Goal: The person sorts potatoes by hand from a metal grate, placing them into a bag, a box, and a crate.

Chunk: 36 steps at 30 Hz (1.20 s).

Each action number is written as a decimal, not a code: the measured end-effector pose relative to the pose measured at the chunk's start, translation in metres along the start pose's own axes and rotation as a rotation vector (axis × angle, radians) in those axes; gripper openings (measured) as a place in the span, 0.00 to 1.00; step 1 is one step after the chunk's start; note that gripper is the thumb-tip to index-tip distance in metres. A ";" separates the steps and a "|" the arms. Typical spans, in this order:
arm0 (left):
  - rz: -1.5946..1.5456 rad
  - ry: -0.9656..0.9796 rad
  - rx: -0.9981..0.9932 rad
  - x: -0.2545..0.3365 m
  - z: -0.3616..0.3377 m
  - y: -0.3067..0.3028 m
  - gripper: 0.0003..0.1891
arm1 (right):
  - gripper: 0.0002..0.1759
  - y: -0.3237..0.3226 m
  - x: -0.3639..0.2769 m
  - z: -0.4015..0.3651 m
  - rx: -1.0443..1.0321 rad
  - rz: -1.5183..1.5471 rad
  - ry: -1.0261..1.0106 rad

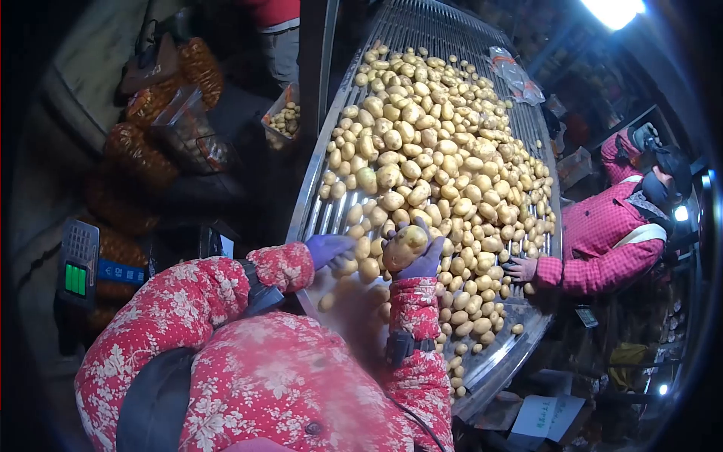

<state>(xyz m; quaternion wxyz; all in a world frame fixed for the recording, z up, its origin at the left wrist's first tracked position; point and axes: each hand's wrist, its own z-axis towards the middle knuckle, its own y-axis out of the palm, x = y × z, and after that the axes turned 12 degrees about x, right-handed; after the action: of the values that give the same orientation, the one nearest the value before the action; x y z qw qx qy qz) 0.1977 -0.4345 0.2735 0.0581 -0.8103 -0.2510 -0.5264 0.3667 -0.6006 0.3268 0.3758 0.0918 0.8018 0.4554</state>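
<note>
A broad heap of potatoes (437, 143) covers the slatted metal sorting table (311, 177) in front of me. My right hand (426, 262), in a purple glove, is closed around a large potato (407, 246) at the near side of the heap. To its left, my left hand (329, 250), also gloved in purple, has its fingers stretched toward the potatoes at the table's left edge. Its fingertips are blurred, and I see nothing held in it.
Across the table on the right, a co-worker in a checked jacket (602, 233) rests a hand (521, 269) among the potatoes. A plastic bag (516, 75) lies at the far right. On the left are filled net sacks (135, 154), a scale display (77, 260) and a potato box (283, 119).
</note>
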 end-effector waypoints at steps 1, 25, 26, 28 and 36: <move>-0.117 -0.060 -0.044 0.007 0.001 0.007 0.24 | 0.38 0.004 0.003 -0.007 0.076 -0.075 0.000; 1.506 0.883 0.146 0.015 0.022 -0.058 0.37 | 0.21 0.040 0.034 0.109 -0.175 -2.048 -0.895; 1.499 0.869 0.148 0.013 0.024 -0.058 0.37 | 0.22 0.056 0.034 0.122 -0.202 -2.179 -0.935; 1.499 0.853 0.154 0.009 0.027 -0.061 0.37 | 0.33 0.082 0.045 0.143 -0.194 -2.313 -1.041; 1.406 0.762 0.086 0.026 0.027 -0.058 0.41 | 0.26 0.085 0.052 0.149 -0.364 -2.661 -0.634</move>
<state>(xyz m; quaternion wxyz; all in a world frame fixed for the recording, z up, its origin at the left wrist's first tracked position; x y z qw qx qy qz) 0.2009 -0.3656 0.2749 0.4891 -0.5402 0.3357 -0.5969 0.4163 -0.4286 0.3224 0.6953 -0.6876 0.0953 -0.1863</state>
